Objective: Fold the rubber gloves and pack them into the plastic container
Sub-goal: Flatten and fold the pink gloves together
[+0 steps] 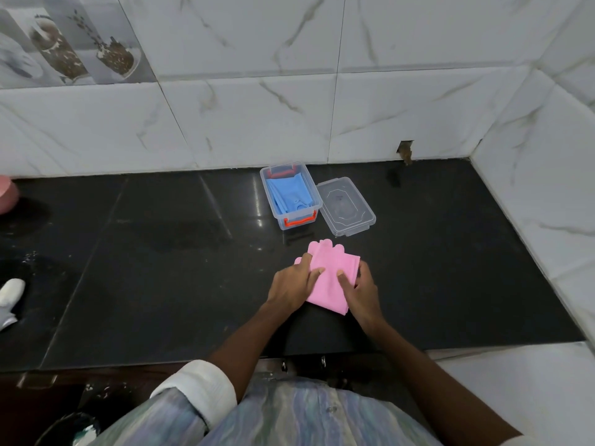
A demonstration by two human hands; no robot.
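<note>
A pink rubber glove (331, 268) lies folded on the black counter, its fingers pointing toward the wall. My left hand (291, 286) presses flat on its left side. My right hand (362, 291) holds its right edge, thumb on top and fingers curled around the fold. Behind them stands a clear plastic container (309, 202) with orange clasps, uncovered, with a folded blue glove (288, 196) inside.
The container's clear lid (346, 206) lies flat just right of it. White marble wall tiles close the back and right side. A pink object (6, 194) and a white object (9, 296) sit at the counter's far left. The counter's front edge (193, 363) is near my body.
</note>
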